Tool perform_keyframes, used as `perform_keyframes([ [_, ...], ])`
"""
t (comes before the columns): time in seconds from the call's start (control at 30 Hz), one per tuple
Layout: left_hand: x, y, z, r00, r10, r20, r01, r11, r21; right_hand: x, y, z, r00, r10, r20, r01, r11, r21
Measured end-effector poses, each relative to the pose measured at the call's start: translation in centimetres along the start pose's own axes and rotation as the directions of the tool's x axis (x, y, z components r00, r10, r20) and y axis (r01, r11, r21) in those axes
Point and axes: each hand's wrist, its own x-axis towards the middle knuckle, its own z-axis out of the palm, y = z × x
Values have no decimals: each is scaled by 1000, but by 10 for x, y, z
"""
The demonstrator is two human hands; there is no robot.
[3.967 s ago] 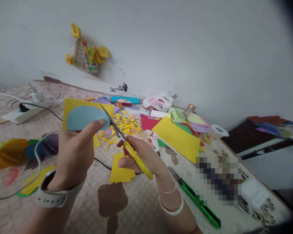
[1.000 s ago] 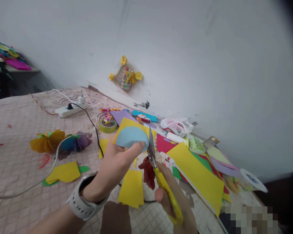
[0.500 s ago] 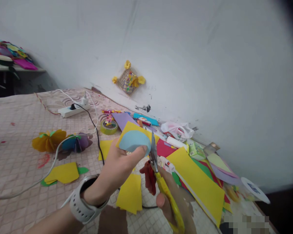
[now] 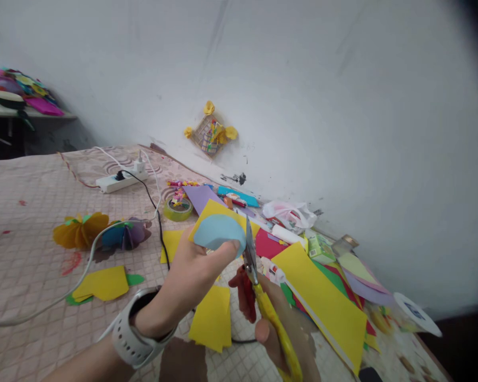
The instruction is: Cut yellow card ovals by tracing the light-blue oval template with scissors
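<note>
A blue oval [image 4: 219, 231] and the yellow sheet [image 4: 209, 209] behind it stand near the middle of the frame, clamped together in the left hand [image 4: 197, 276], thumb pressed on the oval's lower right. The right hand [image 4: 292, 321] has its grip closed around the yellow handles of the scissors [image 4: 266, 304], whose blades point upward at the oval's right end. A dark red shape [image 4: 247, 297] hangs just below the pivot; it may be shaded fingers or a separate thing, I cannot tell.

Against half a second ago the pose is nearly the same. Against four seconds ago the view has swung: a tape roll [image 4: 178, 216] and a shelf [image 4: 58, 116] at upper left have come in, and the green cutter has left the frame. The sheet still spreads past the oval's top, so the cutting looks unfinished.

The counter [image 4: 24, 254] wears a pale quilted cloth. Yellow cut pieces [image 4: 212, 321] lie below the hands; a larger yellow sheet [image 4: 321, 305] slants at lower right, a glue gun [image 4: 273, 269] beside it. Left of centre sit an orange paper flower [image 4: 80, 231] and a power strip [image 4: 117, 184]; a plastic bag [image 4: 292, 218] lies against the grey-white wall [image 4: 342, 106], where a woven decoration [image 4: 199, 131] hangs at upper centre.
</note>
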Motion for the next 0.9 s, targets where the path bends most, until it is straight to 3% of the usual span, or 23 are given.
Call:
perform_keyframes([
  [0.33, -1, -3, -1, 999, 3, 43, -1, 998, -57, 1, 0, -2, 999, 32, 14, -32, 999, 23],
  [0.6, 0, 1, -2, 998, 13, 58, -13, 1000, -3, 2, 1, -3, 999, 16, 43, -16, 1000, -2],
  [0.9, 1, 0, -1, 999, 14, 50, -14, 1000, -8, 0, 1, 0, 992, 112, 62, -117, 990, 77],
])
